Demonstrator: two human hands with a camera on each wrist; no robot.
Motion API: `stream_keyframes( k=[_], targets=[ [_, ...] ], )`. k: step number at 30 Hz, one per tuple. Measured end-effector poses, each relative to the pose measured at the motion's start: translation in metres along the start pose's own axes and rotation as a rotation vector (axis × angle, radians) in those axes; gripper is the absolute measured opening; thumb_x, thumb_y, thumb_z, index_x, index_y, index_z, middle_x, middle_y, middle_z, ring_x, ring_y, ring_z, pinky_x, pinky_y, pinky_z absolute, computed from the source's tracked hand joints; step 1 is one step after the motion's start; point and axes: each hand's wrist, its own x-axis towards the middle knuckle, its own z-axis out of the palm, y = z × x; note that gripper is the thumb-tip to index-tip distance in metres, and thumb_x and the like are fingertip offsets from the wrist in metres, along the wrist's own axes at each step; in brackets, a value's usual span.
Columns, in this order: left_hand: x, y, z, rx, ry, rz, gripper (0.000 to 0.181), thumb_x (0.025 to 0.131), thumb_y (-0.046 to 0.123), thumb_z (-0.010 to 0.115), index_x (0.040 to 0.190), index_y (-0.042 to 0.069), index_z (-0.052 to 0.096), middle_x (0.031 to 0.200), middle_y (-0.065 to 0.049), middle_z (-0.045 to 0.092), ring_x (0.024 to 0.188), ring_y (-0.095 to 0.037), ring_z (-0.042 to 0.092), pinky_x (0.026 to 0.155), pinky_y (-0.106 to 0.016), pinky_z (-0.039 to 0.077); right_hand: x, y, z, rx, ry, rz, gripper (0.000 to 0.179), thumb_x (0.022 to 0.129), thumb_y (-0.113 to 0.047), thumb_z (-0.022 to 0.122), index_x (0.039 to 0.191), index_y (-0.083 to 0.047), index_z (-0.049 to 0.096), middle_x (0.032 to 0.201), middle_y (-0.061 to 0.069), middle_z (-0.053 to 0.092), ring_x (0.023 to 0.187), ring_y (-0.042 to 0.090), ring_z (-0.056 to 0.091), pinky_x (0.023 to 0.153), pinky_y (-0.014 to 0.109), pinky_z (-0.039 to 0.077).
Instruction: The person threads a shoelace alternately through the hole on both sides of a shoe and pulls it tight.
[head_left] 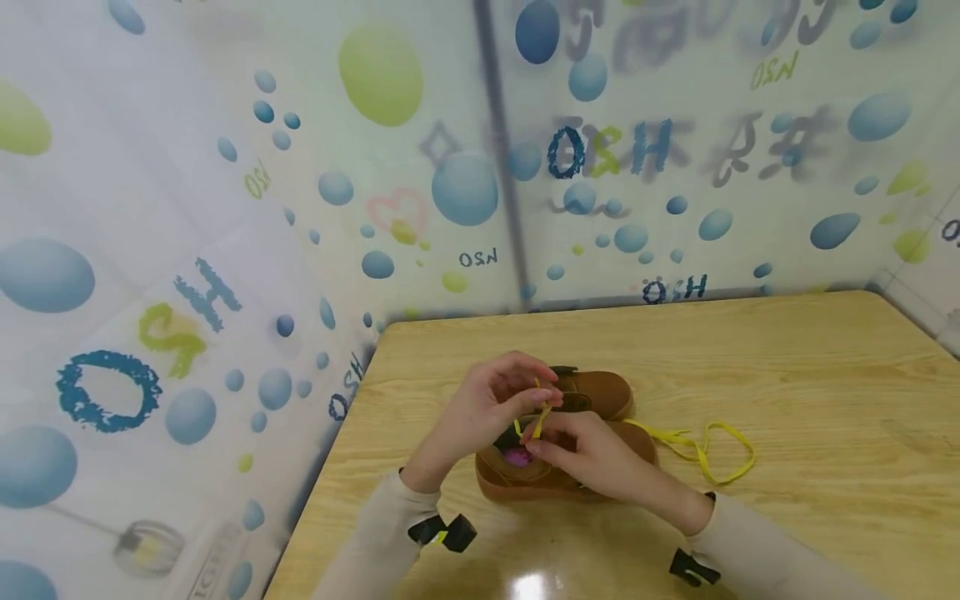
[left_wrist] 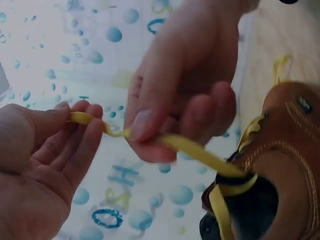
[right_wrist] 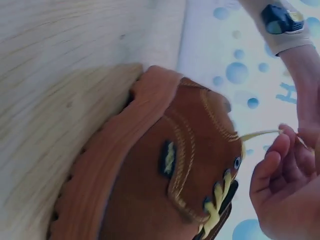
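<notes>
I am looking down at two brown shoes on the wooden counter (head_left: 787, 367), and I am working at the nearer shoe (head_left: 558, 477), the one lying closest to me; the other shoe (head_left: 592, 392) is sitting just behind it, touching or nearly so. My left hand (head_left: 495, 400) is pinching the end of the yellow lace (left_wrist: 195, 150) between thumb and fingertips, its other fingers loosely curled. My right hand (head_left: 592, 458) is also closing its thumb and fingers on that same lace a little further along, between the left hand and the shoe. In the left wrist view the lace is running taut from my fingers down to an eyelet at the shoe's opening.

I judge that I am in the middle of lacing, drawing the free end through near the top of the eyelet row. The next move, as I read it, is calling for a steady pull to take out slack, then aiming the tip at the next eyelet without letting it slip.

The rest of the lace is lying in loose loops (head_left: 712, 454) on the counter to the right of the shoes. As for contents, the nearer shoe is showing something pink (head_left: 517, 456) inside its opening; what it is I cannot tell.
</notes>
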Motion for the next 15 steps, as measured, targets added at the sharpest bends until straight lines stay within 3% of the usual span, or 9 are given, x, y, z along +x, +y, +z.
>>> stream_keyframes(
  k=[3, 6, 9, 11, 13, 15],
  targets=[
    [-0.003, -0.008, -0.001, 0.176, -0.006, -0.010, 0.031, 0.095, 0.015, 0.066, 0.124, 0.007, 0.060, 0.116, -0.013, 0.069, 0.102, -0.024, 0.070, 0.086, -0.037, 0.058, 0.003, -0.003, -0.001, 0.061, 0.035, 0.046, 0.019, 0.101, -0.023, 0.058, 0.087, -0.013, 0.066, 0.067, 0.006, 0.058, 0.052, 0.002, 0.045, 0.049, 0.023, 0.044],
    [-0.013, -0.024, -0.006, 0.464, -0.068, -0.081, 0.045, 0.088, 0.022, 0.075, 0.129, 0.014, 0.059, 0.122, -0.005, 0.063, 0.107, -0.021, 0.061, 0.089, -0.034, 0.055, 0.000, -0.003, -0.006, 0.096, 0.104, 0.090, 0.020, 0.101, -0.021, 0.057, 0.089, -0.009, 0.067, 0.068, 0.006, 0.058, 0.052, 0.012, 0.050, 0.049, 0.027, 0.047],
    [-0.020, -0.042, -0.007, 0.791, -0.166, -0.109, 0.037, 0.085, 0.031, 0.078, 0.119, 0.020, 0.068, 0.117, 0.000, 0.060, 0.102, -0.016, 0.052, 0.088, -0.033, 0.050, -0.002, -0.003, -0.010, 0.115, 0.122, 0.110, 0.020, 0.102, -0.020, 0.056, 0.098, -0.006, 0.069, 0.073, 0.005, 0.060, 0.055, 0.022, 0.052, 0.051, 0.030, 0.048],
    [-0.021, -0.051, -0.006, 0.923, -0.173, -0.105, 0.024, 0.088, 0.035, 0.075, 0.108, 0.023, 0.073, 0.112, 0.002, 0.060, 0.098, -0.014, 0.048, 0.086, -0.031, 0.046, -0.002, -0.004, -0.010, 0.132, 0.107, 0.117, 0.020, 0.102, -0.022, 0.055, 0.103, -0.007, 0.069, 0.076, 0.006, 0.060, 0.057, 0.026, 0.052, 0.052, 0.031, 0.049],
    [-0.018, -0.055, -0.005, 0.908, -0.124, -0.118, 0.013, 0.091, 0.032, 0.071, 0.096, 0.021, 0.075, 0.105, 0.002, 0.062, 0.091, -0.014, 0.049, 0.080, -0.028, 0.044, -0.002, -0.005, -0.009, 0.150, 0.088, 0.109, 0.021, 0.103, -0.022, 0.054, 0.106, -0.008, 0.069, 0.078, 0.009, 0.062, 0.057, 0.024, 0.053, 0.053, 0.032, 0.050],
    [-0.012, -0.051, -0.006, 0.726, -0.053, -0.185, 0.016, 0.094, 0.029, 0.068, 0.091, 0.015, 0.074, 0.099, 0.000, 0.065, 0.088, -0.014, 0.057, 0.077, -0.025, 0.048, -0.002, -0.006, -0.006, 0.138, 0.076, 0.088, 0.018, 0.102, -0.021, 0.056, 0.104, -0.010, 0.070, 0.083, 0.012, 0.066, 0.059, 0.019, 0.055, 0.052, 0.030, 0.049]
  ],
)
